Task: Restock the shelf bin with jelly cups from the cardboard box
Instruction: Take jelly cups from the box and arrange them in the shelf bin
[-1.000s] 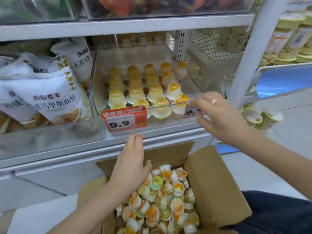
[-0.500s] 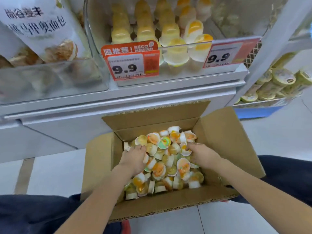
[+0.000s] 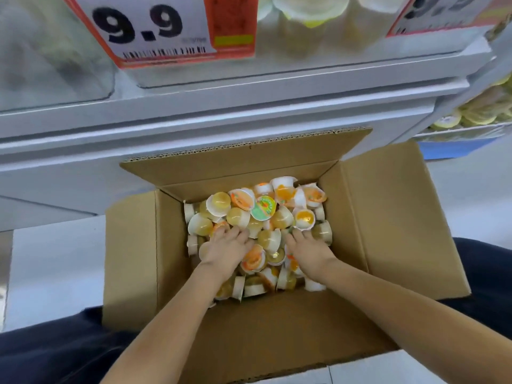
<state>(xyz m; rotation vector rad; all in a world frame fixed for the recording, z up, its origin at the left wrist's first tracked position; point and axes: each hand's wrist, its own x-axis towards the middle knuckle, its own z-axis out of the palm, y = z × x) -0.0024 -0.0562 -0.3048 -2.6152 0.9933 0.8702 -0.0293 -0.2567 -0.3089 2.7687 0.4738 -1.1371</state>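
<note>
Both hands' grip (image 3: 225, 248) (image 3: 309, 249) on jelly cups (image 3: 266, 214) — jumbled, every orientation.

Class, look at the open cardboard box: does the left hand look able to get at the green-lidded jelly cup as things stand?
Probably yes. The green-lidded jelly cup lies on top of the pile, lid up and uncovered, just beyond the left hand. The cardboard box is open, its flaps folded back, so nothing bars the way.

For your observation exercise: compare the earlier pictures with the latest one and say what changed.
Both hands dropped from the shelf into the cardboard box; the left hand and right hand now dig among the jelly cups. The box and the price tag stayed put.
</note>
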